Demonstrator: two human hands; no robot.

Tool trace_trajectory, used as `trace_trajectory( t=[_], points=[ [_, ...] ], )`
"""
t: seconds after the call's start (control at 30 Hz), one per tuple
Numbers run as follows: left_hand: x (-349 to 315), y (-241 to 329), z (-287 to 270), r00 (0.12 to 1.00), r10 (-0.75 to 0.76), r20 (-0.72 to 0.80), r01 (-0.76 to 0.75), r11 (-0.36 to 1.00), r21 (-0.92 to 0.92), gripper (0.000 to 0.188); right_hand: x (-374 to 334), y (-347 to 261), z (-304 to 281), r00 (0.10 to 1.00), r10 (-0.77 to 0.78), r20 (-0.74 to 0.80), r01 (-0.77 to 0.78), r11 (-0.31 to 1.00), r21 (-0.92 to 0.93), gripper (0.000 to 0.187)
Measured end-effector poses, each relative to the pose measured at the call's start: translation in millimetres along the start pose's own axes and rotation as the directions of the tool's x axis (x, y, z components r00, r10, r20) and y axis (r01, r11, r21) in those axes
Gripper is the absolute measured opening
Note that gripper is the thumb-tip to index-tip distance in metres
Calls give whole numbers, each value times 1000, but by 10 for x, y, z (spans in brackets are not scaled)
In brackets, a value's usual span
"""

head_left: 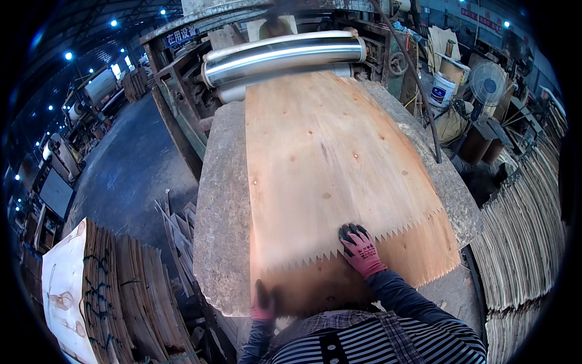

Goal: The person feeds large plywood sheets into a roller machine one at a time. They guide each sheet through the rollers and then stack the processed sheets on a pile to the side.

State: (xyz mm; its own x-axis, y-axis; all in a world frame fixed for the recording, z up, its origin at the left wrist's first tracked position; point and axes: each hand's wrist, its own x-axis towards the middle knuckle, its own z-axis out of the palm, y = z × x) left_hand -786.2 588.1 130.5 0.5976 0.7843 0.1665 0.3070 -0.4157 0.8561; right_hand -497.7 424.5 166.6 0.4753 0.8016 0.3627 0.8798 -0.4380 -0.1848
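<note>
A pale wood veneer sheet (315, 176) with knots stretches from the far metal roller (285, 59) toward me. Its toothed near edge lies over a second, more orange veneer sheet (418, 249). My right hand (362, 250), in a pink glove with dark fingertips, rests on the sheets at this toothed edge, fingers laid down on the wood. My left hand (264, 303), gloved the same way, is at the near left edge of the orange sheet. Motion blur smears its fingers, so its grip cannot be made out.
A worn grey table (221, 218) lies under the sheets. Stacked veneers stand at the left (130, 291) and right (515, 236). A slanted metal bar (418, 85) runs down the table's right side. Beyond it are a white bucket (442, 91) and a fan (487, 83).
</note>
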Motion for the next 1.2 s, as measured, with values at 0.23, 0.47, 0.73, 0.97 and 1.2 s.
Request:
trace_trajectory(
  t=[0.23, 0.47, 0.73, 0.97, 1.2],
  points=[
    [2, -17, 2, 1000, 11, 4, -12, 1000, 16, 56, -3, 10, -3, 1000, -20, -22, 20, 1000, 11, 36],
    [-9, 59, -21, 999, -44, 25, 43, 999, 29, 58, 13, -13, -40, 1000, -23, -14, 23, 1000, -1, 37],
    [3, 137, -37, 999, -15, 30, 12, 995, 104, 61, 16, -25, -66, 1000, -1, -7, 2, 999, 51, 37],
    [5, 118, -38, 996, -72, 45, 74, 997, -36, 59, 51, -212, -507, 999, -21, 31, 21, 1000, -11, 38],
    [11, 43, 15, 1000, -2, -14, 4, 990, 141, 65, 33, -232, -547, 975, -31, 219, 30, 1000, 7, 38]
  ],
)
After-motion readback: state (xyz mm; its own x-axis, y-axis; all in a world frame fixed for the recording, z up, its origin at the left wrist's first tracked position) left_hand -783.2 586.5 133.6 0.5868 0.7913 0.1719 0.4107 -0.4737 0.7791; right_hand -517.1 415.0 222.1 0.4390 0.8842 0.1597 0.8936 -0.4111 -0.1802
